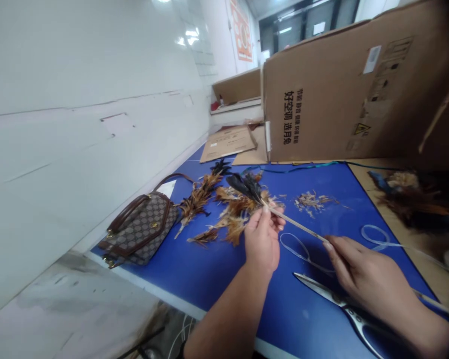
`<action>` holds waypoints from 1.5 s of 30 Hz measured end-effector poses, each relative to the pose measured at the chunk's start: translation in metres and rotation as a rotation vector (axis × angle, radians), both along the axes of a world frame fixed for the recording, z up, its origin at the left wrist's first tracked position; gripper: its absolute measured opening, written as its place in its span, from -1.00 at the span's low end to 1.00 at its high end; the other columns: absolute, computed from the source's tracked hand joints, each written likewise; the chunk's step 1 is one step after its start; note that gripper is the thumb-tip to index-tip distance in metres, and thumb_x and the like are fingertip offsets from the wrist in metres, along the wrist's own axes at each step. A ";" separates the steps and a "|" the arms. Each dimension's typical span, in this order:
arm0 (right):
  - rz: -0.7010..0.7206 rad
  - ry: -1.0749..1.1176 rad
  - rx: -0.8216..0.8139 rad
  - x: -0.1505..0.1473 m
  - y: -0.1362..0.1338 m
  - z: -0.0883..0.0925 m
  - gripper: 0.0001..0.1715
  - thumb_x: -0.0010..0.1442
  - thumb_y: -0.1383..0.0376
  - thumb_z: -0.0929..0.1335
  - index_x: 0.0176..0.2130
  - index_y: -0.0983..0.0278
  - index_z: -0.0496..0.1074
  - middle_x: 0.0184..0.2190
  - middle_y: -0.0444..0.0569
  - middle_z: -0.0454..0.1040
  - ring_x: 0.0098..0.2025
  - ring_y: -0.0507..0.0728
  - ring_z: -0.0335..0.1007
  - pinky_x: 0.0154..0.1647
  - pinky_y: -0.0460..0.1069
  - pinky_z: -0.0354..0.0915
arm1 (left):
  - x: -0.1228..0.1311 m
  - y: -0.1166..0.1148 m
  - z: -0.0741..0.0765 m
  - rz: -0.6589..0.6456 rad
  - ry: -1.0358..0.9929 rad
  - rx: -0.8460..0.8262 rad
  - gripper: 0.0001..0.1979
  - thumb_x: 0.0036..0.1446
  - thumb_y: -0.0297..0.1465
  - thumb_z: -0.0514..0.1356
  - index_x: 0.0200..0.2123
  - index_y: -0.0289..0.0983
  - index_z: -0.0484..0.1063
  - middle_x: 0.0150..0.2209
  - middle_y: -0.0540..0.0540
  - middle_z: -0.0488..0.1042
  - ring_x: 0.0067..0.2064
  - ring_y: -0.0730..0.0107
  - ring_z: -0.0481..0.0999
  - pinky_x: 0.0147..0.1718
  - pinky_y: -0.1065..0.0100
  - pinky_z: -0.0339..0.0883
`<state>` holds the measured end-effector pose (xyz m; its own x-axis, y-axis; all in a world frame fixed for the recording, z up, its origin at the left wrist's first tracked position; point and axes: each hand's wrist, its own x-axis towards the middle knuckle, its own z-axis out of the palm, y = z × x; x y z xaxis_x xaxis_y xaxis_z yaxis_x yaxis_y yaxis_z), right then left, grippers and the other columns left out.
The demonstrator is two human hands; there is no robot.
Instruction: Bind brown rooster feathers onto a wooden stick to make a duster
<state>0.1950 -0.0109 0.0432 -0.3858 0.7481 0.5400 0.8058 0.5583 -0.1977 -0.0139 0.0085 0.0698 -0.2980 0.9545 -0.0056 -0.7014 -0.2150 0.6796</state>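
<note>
My left hand [262, 238] is closed in a pinch round the base of a bunch of dark feathers [246, 186] where it meets a thin wooden stick [298, 226]. My right hand [366, 278] is closed on the same stick further down, fingers wrapped round it. The stick's far end [436, 302] pokes out past my right wrist. The stick is held just above a blue table top [217, 267]. A loop of white string [301, 252] lies under the stick between both hands.
Loose brown and orange feathers [228, 217] lie left of my left hand. Metal scissors [336, 299] rest near my right hand. A patterned brown handbag [140, 229] sits at the table's left edge. A large cardboard box [344, 89] stands behind. More feathers [415, 199] are at right.
</note>
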 end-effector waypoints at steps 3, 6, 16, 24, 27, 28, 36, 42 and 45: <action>-0.038 -0.072 -0.085 -0.004 -0.007 0.006 -0.64 0.48 0.19 0.18 -0.05 0.24 0.50 -0.33 0.00 0.58 -0.40 0.12 0.49 -0.39 -0.01 0.20 | -0.001 -0.003 -0.005 -0.004 0.023 0.019 -0.82 0.19 -0.34 0.34 -0.22 -0.36 0.57 -0.23 -0.19 0.56 -0.32 0.46 0.47 -0.34 0.42 0.28; -0.070 -0.101 -0.133 -0.005 -0.009 0.012 -0.58 0.48 0.17 0.15 -0.12 0.27 0.52 -0.38 -0.01 0.54 -0.42 0.09 0.41 -0.41 0.00 0.08 | -0.002 -0.001 -0.011 0.015 0.068 -0.002 -0.84 0.17 -0.39 0.36 -0.20 -0.36 0.58 -0.17 -0.18 0.55 -0.22 0.44 0.48 -0.30 0.45 0.30; -0.068 -0.100 -0.107 -0.002 -0.021 0.016 -0.53 0.51 0.17 0.13 0.00 0.27 0.52 -0.37 -0.01 0.53 -0.44 0.07 0.36 -0.43 0.00 0.03 | 0.000 -0.003 -0.017 0.037 0.112 -0.064 -0.80 0.08 -0.47 0.41 -0.20 -0.38 0.58 -0.22 -0.15 0.53 -0.31 0.52 0.43 -0.30 0.47 0.31; -0.105 -0.131 0.064 0.018 -0.009 -0.009 -0.56 0.47 0.14 0.21 0.07 0.25 0.55 -0.41 -0.02 0.52 -0.52 0.06 0.33 -0.49 -0.01 0.00 | 0.009 0.009 -0.025 -0.009 0.038 -0.019 -0.81 0.13 -0.44 0.39 -0.17 -0.36 0.60 -0.20 -0.16 0.50 -0.30 0.55 0.41 -0.29 0.50 0.31; -0.099 -0.164 -0.005 0.007 -0.015 -0.001 -0.56 0.48 0.17 0.18 0.06 0.24 0.54 -0.40 -0.01 0.52 -0.49 0.07 0.33 -0.47 0.00 -0.02 | 0.000 0.001 -0.024 0.008 0.061 -0.044 -0.87 0.11 -0.48 0.39 -0.24 -0.37 0.59 -0.21 -0.16 0.51 -0.30 0.53 0.41 -0.30 0.51 0.32; -0.097 -0.165 -0.031 0.004 -0.016 0.003 -0.56 0.48 0.17 0.17 0.05 0.24 0.55 -0.41 -0.02 0.51 -0.49 0.07 0.33 -0.46 -0.01 -0.03 | -0.003 0.000 -0.024 0.026 0.073 -0.054 -0.89 0.10 -0.50 0.38 -0.26 -0.37 0.59 -0.24 -0.15 0.50 -0.31 0.54 0.40 -0.32 0.51 0.32; -0.141 -0.176 -0.119 0.001 -0.024 0.021 -0.50 0.53 0.17 0.08 0.06 0.24 0.49 -0.35 -0.10 0.50 -0.38 0.03 0.39 -0.38 -0.09 0.08 | -0.008 0.004 -0.027 -0.041 0.089 -0.145 -0.92 0.20 -0.54 0.26 -0.23 -0.39 0.57 -0.27 -0.13 0.49 -0.33 0.51 0.41 -0.35 0.48 0.34; -0.129 -0.187 -0.116 0.000 -0.031 0.024 -0.54 0.52 0.20 0.10 0.07 0.23 0.49 -0.35 -0.12 0.51 -0.39 0.02 0.40 -0.40 -0.09 0.11 | -0.009 0.001 -0.030 -0.035 0.147 -0.287 -0.86 0.31 -0.42 0.20 -0.16 -0.30 0.57 -0.10 -0.17 0.58 -0.17 0.43 0.53 -0.19 0.41 0.40; -0.134 -0.194 -0.117 0.000 -0.030 0.024 -0.57 0.52 0.25 0.11 0.09 0.21 0.47 -0.32 -0.12 0.53 -0.35 0.02 0.42 -0.36 -0.10 0.14 | -0.009 0.003 -0.034 -0.047 0.174 -0.281 -0.83 0.33 -0.41 0.18 -0.14 -0.29 0.57 -0.06 -0.21 0.59 -0.04 0.36 0.55 -0.08 0.36 0.40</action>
